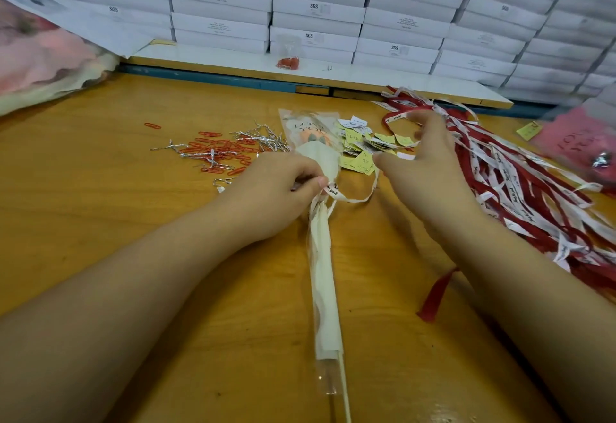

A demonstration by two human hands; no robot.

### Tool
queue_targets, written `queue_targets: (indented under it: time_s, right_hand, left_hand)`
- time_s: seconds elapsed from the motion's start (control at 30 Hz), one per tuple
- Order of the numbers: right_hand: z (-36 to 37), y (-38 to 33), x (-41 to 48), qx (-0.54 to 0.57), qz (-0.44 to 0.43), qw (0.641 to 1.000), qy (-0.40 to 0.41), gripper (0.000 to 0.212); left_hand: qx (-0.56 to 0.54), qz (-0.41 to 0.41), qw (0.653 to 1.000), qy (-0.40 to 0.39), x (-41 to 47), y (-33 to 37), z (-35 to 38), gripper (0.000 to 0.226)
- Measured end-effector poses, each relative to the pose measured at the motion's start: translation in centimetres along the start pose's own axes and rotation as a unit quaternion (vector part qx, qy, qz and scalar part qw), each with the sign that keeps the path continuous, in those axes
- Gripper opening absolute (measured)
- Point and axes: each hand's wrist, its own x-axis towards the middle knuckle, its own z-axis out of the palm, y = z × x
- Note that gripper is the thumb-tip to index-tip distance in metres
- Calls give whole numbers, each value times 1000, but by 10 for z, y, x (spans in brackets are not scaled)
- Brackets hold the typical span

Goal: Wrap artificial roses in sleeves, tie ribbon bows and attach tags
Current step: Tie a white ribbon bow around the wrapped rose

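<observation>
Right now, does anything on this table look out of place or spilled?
Mildly. One red ribbon strip lies alone by the right forearm, apart from the ribbon pile. One red paper clip sits stray from the clip heap, which is tangled with silver twist ties.

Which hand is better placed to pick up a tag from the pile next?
Right. The right hand hovers open beside the tags, while the left hand pinches the ribbon against the rose and likely should not let go.
</observation>
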Motion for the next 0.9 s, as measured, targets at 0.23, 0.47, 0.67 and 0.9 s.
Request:
queue_targets:
  time_s: [0.23, 0.47, 0.67, 0.9]
  right_hand:
    - [9, 0, -10, -118, -105, 964, -216, 32]
    - [2, 4, -2, -60, -107, 974, -190, 8]
    - [0, 5, -3, -66, -131, 964, -223, 5]
    - [7, 8, -2, -126, -145, 948, -254, 11]
  left_hand:
    - [-18, -10, 1000, 10, 1, 3, 2, 21]
    - [-45, -43, 998, 27, 0, -1, -3, 10]
    - [-44, -75, 996, -6, -1, -9, -6, 19]
    - [-18, -38, 994, -97, -5, -4, -16, 8]
